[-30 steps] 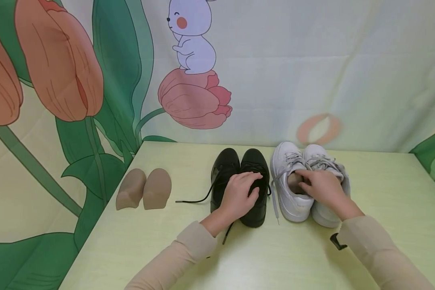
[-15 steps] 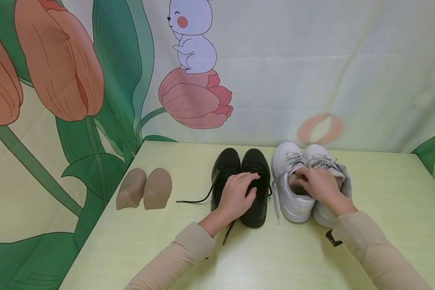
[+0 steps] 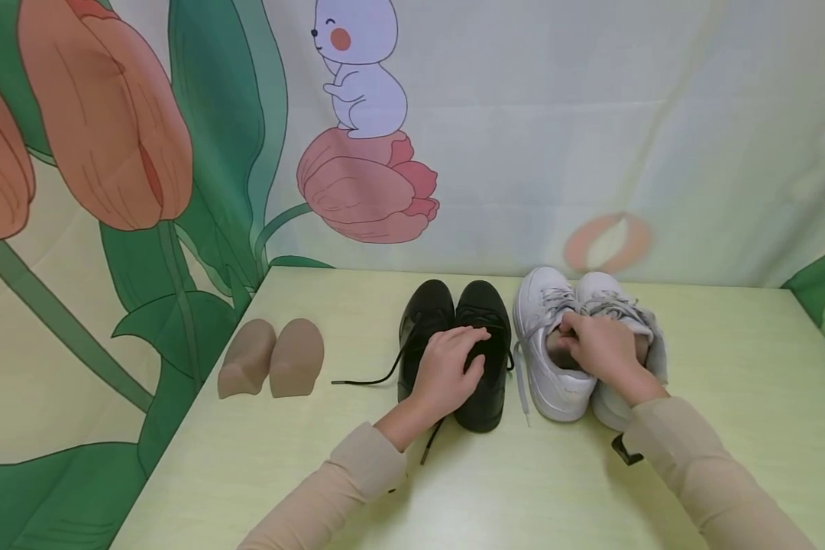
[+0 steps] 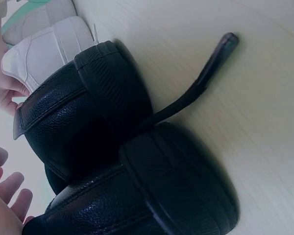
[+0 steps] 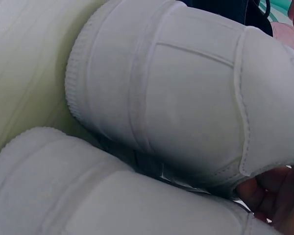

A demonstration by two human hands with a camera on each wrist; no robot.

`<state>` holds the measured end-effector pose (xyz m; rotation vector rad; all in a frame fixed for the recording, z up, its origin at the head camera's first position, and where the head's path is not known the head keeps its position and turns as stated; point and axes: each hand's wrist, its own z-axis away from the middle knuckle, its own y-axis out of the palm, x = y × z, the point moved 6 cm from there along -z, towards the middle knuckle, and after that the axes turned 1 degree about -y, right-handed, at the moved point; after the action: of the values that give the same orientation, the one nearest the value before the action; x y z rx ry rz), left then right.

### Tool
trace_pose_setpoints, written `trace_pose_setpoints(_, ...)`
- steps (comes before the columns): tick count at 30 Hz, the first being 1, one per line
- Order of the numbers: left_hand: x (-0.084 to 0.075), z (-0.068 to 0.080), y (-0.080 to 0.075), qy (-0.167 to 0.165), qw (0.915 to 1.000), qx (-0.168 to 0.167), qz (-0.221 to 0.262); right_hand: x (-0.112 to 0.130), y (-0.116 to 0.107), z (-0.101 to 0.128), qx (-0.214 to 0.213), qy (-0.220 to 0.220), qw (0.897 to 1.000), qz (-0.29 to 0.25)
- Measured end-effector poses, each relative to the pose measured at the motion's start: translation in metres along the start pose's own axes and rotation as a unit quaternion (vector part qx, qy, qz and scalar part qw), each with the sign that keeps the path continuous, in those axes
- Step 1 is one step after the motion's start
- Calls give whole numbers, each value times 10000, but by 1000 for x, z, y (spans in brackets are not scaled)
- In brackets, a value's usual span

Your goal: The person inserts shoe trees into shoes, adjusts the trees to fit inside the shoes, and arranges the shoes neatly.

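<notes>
White shoes (image 3: 561, 396) beneath right hand (image 3: 606, 347), beside black pair (image 3: 481, 409)

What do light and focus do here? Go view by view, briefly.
Head: glare whitens the pale yellow-green, flat tabletop near bottom middle, with soft shadow below the right beige fabric sleeve; left wrist: the black leather lace-up shoes lose detail in deep shadow; right wrist: the smooth white lace-up shoes look greyish and soft, darkest between them.

Two inserts (image 3: 296, 359) left on table (image 3: 522, 489), one shoe pair (image 3: 565, 393) right, another shoe pair (image 3: 481, 304) between, cloth (image 3: 522, 114) behind
</notes>
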<state>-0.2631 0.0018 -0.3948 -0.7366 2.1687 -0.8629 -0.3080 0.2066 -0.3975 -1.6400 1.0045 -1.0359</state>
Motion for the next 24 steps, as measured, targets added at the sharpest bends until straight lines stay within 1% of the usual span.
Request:
trace_pose_setpoints(4, 0, 0, -2, -38, 10000, -8, 31, 0, 1, 0, 53, 30, 10000, -3)
trace_pose_setpoints(16, 7, 2, -13, -122, 9996, -246, 71, -2, 1, 0, 202, 122, 9997, -105)
trace_pose_setpoints(19, 11, 3, -18, -232, 9993, -269, 84, -4, 1, 1, 177, 121, 9997, -136)
trace_pose_setpoints(24, 22, 7, -26, -478, 9984, -281, 135, -3, 0, 1, 142, -20, 9998, -144)
